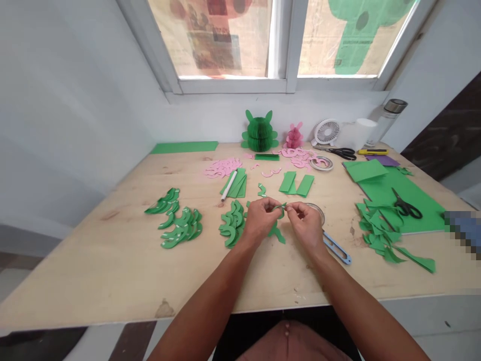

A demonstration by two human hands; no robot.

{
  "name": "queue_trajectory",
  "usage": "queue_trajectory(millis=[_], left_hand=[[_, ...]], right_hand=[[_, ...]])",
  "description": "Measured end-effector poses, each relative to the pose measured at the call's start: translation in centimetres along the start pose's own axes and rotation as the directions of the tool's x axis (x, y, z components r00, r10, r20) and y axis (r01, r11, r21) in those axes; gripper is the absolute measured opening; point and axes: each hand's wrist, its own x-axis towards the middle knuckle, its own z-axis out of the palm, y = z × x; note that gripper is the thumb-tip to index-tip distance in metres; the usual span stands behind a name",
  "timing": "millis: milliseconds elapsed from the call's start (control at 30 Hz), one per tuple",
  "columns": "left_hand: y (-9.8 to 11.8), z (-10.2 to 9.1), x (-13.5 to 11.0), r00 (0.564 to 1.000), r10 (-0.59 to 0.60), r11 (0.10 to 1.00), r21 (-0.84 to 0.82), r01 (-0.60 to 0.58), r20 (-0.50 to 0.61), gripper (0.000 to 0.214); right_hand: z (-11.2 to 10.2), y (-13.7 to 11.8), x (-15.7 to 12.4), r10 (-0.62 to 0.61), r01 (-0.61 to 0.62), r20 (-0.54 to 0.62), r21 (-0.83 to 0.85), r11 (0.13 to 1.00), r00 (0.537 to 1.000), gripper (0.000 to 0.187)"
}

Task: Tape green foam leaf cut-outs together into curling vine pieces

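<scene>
My left hand (263, 215) is closed in a pinch around a small green paper piece (281, 207) above the table. The fingertips of my right hand (306, 223) pinch together at the right end of that piece. Below my hands lie more green paper cut-outs (277, 233), partly covered by the fingers. A pile of curved green cut-outs (232, 228) rests beside my left wrist. Partly hidden behind my right hand is a tape roll (320, 214), and a light blue cutter (338, 248) lies by the wrist.
Curved green strips with white marks (184, 228) lie left. Behind are pink cut-outs (224, 167), a white pen (229, 185), green rectangles (305, 185) and a green honeycomb figure (259, 135). To the right are scissors (408, 206), green scraps (379, 230) and a small fan (326, 132).
</scene>
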Motion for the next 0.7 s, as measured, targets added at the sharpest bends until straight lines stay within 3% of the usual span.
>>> queue_trajectory(millis=[200, 400, 700], left_hand=[[0.5, -0.2, -0.2, 0.999, -0.030, 0.999, 0.019, 0.031, -0.011, 0.011], [0.9, -0.3, -0.3, 0.995, -0.103, 0.989, -0.109, 0.103, 0.011, 0.013], [1.3, -0.4, -0.6, 0.978, -0.187, 0.964, -0.177, 0.200, 0.091, 0.018]], right_hand=[[0.0, 0.2, 0.1, 0.001, -0.001, -0.003, 0.003, 1.000, 1.000, 0.020], [0.0, 0.5, 0.2, 0.021, -0.020, -0.006, 0.035, 0.999, 1.000, 0.019], [0.1, 0.6, 0.5, 0.019, -0.029, 0.045, 0.216, 0.976, 0.999, 0.020]])
